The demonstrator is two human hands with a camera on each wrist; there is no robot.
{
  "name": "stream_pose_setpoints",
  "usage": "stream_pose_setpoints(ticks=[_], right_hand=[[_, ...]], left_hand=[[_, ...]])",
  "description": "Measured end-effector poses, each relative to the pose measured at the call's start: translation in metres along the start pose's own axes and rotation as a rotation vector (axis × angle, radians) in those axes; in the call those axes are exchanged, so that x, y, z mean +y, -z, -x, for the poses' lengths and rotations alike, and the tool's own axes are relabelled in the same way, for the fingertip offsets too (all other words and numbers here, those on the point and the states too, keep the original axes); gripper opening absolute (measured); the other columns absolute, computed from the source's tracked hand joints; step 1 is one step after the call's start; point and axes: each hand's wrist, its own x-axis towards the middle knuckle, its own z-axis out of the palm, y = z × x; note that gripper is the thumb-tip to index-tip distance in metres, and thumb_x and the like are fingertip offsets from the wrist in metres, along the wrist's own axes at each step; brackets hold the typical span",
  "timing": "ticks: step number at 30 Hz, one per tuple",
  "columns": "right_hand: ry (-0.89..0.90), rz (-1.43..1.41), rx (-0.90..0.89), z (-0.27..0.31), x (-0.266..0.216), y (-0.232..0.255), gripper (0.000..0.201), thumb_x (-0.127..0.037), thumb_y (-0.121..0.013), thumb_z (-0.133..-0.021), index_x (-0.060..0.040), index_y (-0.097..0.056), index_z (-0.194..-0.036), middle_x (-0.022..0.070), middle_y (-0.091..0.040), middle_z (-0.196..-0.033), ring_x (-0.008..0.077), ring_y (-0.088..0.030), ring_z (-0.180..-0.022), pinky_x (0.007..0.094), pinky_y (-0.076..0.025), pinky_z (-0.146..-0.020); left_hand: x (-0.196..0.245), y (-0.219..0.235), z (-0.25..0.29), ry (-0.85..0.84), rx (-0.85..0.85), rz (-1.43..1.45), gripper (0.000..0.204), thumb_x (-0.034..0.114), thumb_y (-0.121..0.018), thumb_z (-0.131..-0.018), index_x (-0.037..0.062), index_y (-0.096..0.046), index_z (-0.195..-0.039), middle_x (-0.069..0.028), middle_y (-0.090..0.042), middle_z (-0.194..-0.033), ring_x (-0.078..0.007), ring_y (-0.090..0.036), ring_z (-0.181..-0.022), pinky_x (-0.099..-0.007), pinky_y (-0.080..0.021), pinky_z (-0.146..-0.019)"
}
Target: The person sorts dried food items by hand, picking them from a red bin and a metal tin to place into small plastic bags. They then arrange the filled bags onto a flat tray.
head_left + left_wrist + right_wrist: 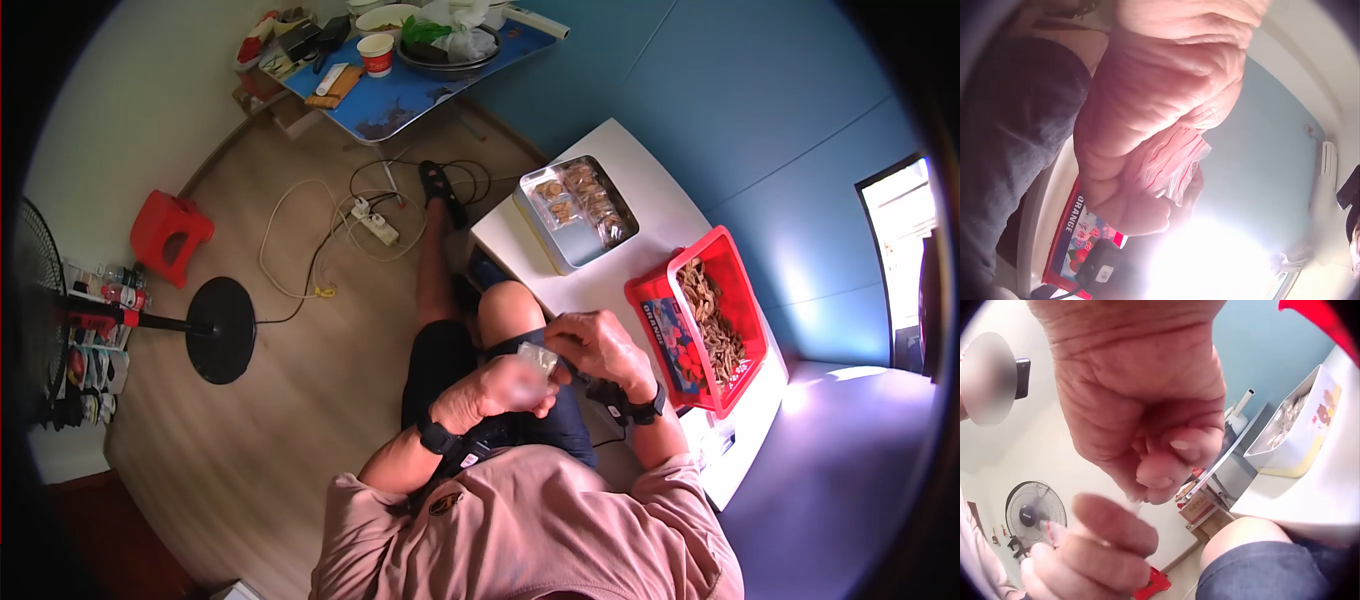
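Note:
Over my lap both hands meet on a small clear plastic bag (539,357). My left hand (505,388) grips the bag from below with curled fingers; in the left wrist view the bag (1172,164) shows red stripes between the fingers. My right hand (598,345) pinches the bag's top edge, and the right wrist view shows its fingers (1172,456) curled tight above the left hand (1100,550). A red basket (740,262) of brown dried pieces stands on the white table (620,150) just right of my right hand.
An open metal tin (575,212) of packed snacks lies on the white table beyond my knee. On the floor are a power strip with cables (378,228), a fan base (221,329) and a red stool (170,232). A cluttered blue table (400,95) stands at the far end.

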Motion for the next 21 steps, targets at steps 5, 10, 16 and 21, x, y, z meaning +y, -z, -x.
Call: stream_pose_setpoints(ticks=[5,10,16,21], right_hand=[[-0.262,-0.008,0.3,-0.046,0.053,0.031,0.015,-0.008,-0.065,-0.082,-0.0025,-0.066,-0.096,0.0162,-0.067,-0.088,0.0313,-0.066,-0.076,0.0357,-0.051,-0.066],[-0.343,0.32,0.391,-0.096,0.119,0.045,0.03,-0.02,-0.064,-0.083,-0.0061,-0.064,-0.11,0.0169,-0.068,-0.093,0.0369,-0.065,-0.086,0.0435,-0.051,-0.076],[-0.505,0.511,0.31,-0.122,0.156,0.026,0.044,-0.035,-0.064,-0.082,-0.005,-0.061,-0.114,0.0193,-0.067,-0.093,0.0387,-0.065,-0.086,0.047,-0.05,-0.076],[-0.524,0.519,0.319,-0.128,0.156,0.026,0.037,-0.033,-0.068,-0.076,-0.0033,-0.064,-0.097,0.0203,-0.066,-0.092,0.0394,-0.064,-0.083,0.0467,-0.05,-0.073]], left_hand=[[0.01,0.0,0.002,-0.163,0.05,0.009,0.032,0.005,-0.048,-0.08,-0.0058,-0.059,-0.108,-0.0193,-0.066,-0.099,-0.0352,-0.065,-0.094,-0.0457,-0.056,-0.082],[0.029,0.019,0.004,-0.169,0.123,0.014,0.026,0.003,-0.05,-0.068,-0.001,-0.059,-0.092,-0.0139,-0.062,-0.084,-0.0336,-0.065,-0.088,-0.0424,-0.055,-0.08],[0.053,0.032,0.007,-0.223,0.161,-0.037,0.019,0.008,-0.054,-0.066,0.0017,-0.057,-0.084,-0.0071,-0.054,-0.07,-0.0232,-0.058,-0.07,-0.0319,-0.047,-0.063],[0.063,0.036,0.004,-0.203,0.138,-0.018,0.019,0.014,-0.06,-0.072,0.0031,-0.058,-0.087,-0.0061,-0.055,-0.071,-0.0217,-0.057,-0.068,-0.0314,-0.047,-0.062]])
